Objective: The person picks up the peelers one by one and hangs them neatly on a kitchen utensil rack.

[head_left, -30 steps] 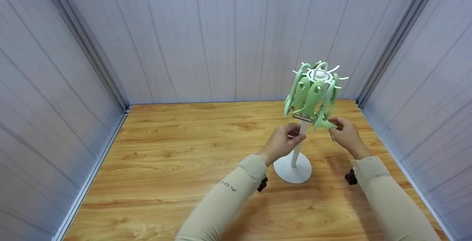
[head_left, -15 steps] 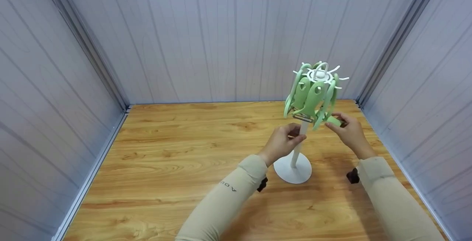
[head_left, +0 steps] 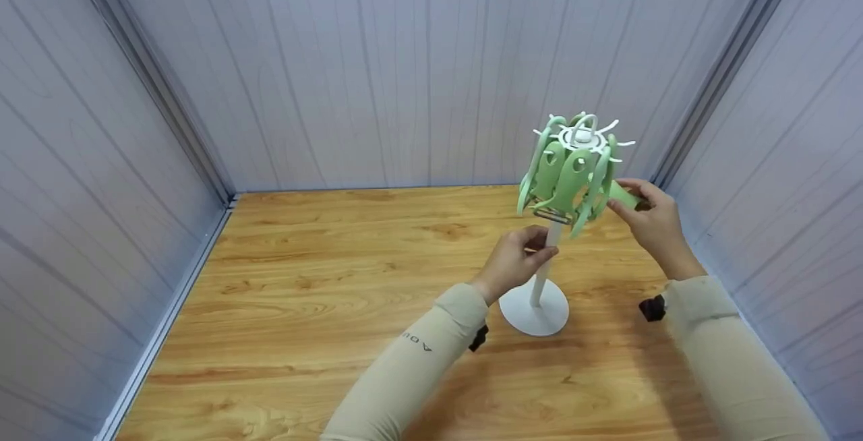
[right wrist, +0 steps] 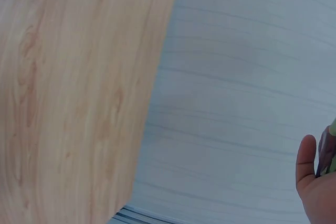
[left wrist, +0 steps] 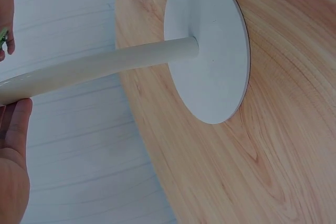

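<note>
A white utensil stand rises from a round base (head_left: pixel 534 307), with a ring of hooks (head_left: pixel 584 139) on top. Several green-handled kitchen tools (head_left: pixel 573 178) hang from the hooks; one ends in a metal peeler blade (head_left: pixel 553 216). My left hand (head_left: pixel 514 257) grips the white pole (left wrist: pixel 115 62) below them, thumb and fingers around it. Right of the hanging tools, my right hand (head_left: pixel 652 220) pinches a green-handled kitchen tool (head_left: pixel 624 195). Its far end is hidden behind the others, so its kind does not show. In the right wrist view only part of that hand (right wrist: pixel 317 184) appears.
The stand is on a wood-grain table (head_left: pixel 323 292), toward its right side. Pale panel walls (head_left: pixel 418 70) rise behind and at both sides, the right one (head_left: pixel 775 225) close to my right arm. A dark wrist camera (head_left: pixel 652 307) sits under the right sleeve.
My right hand has moved up and to the right, raising the green-handled tool from below the hanging ones to beside them. The left hand and stand have stayed in place.
</note>
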`<state>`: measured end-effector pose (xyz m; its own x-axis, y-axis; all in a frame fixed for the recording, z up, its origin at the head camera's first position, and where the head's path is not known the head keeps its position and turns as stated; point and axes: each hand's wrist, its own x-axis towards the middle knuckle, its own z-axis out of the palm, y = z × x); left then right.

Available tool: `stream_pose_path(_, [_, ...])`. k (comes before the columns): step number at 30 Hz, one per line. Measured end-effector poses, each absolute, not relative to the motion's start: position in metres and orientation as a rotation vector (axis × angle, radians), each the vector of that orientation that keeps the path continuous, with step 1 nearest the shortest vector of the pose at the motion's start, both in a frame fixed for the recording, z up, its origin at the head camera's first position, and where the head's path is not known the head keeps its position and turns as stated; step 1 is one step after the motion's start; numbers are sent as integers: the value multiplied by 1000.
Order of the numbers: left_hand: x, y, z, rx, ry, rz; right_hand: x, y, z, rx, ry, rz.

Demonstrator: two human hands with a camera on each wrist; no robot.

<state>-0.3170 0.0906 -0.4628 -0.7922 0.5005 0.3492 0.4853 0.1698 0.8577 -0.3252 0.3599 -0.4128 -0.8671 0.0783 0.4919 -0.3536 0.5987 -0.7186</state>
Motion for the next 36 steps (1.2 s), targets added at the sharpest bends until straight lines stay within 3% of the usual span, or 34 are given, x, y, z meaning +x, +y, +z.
stream_pose_path(36, [-321,93,-466,1022,2385,1763,-308,336,-300,379,-2000,1242])
